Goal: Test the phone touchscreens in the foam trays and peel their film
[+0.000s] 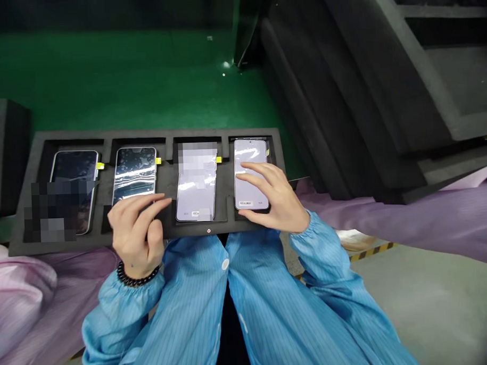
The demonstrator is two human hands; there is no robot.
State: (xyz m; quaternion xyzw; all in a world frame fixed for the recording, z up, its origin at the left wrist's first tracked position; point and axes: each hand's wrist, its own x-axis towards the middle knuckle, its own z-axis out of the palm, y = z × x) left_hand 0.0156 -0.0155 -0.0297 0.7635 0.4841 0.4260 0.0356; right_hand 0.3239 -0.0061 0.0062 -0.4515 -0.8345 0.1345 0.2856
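Note:
A black foam tray [225,230] holds a row of smartphones in separate recesses. My right hand [274,197] reaches over the rightmost phone [249,190], fingers spread; its fingertips are at the pale, lit screen, and the thumb is by the lower edge. Beside it lies another phone with a lit screen [196,197], a yellow tab at its side. My left hand [137,229] hovers with loosely bent, parted fingers between that phone and a dark-screened phone [134,170], whose lower end it hides. At the far left sits one more dark phone [77,167], partly blurred out.
Stacked black foam trays [368,93] rise on the right. Another black foam block [6,153] stands at the left edge. Behind the tray stretches a green surface [144,90]. Pink-clad people [360,215] are close on both sides.

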